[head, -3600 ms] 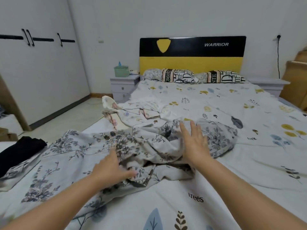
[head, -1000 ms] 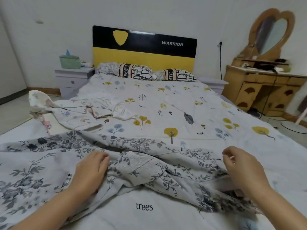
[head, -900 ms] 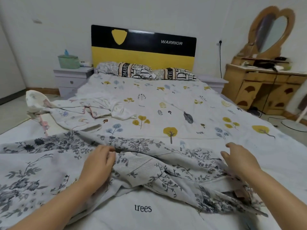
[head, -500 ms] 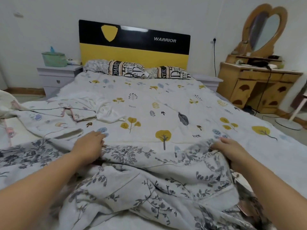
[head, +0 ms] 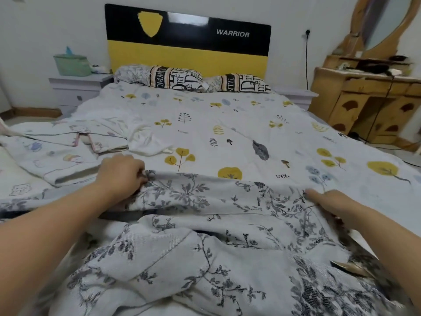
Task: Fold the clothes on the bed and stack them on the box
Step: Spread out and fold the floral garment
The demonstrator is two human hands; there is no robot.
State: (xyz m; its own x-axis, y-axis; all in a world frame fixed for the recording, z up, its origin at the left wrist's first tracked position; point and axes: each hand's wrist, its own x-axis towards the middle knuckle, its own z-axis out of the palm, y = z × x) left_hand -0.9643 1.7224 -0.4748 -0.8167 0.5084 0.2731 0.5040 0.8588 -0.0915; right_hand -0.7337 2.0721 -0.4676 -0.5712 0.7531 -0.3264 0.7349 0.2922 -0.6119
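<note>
A white garment with a grey floral print (head: 205, 236) lies crumpled across the near part of the bed (head: 239, 124). My left hand (head: 120, 174) pinches its far edge at the left. My right hand (head: 330, 201) grips the same edge at the right, fingers partly under the cloth. The edge is stretched straight between both hands. A second pale garment with pink trim and small cartoon prints (head: 68, 147) lies rumpled on the bed's left side. The box is out of view.
Two pillows (head: 205, 80) lie against the black and yellow headboard (head: 186, 39). A pale nightstand (head: 77, 90) with a green tissue box (head: 71, 65) stands at the left. A wooden dressing table with a mirror (head: 373, 92) stands at the right.
Both hands have moved from the crumpled cloth to its far edge, taken hold and pulled it taut. The view has shifted right and closer to the bed.
</note>
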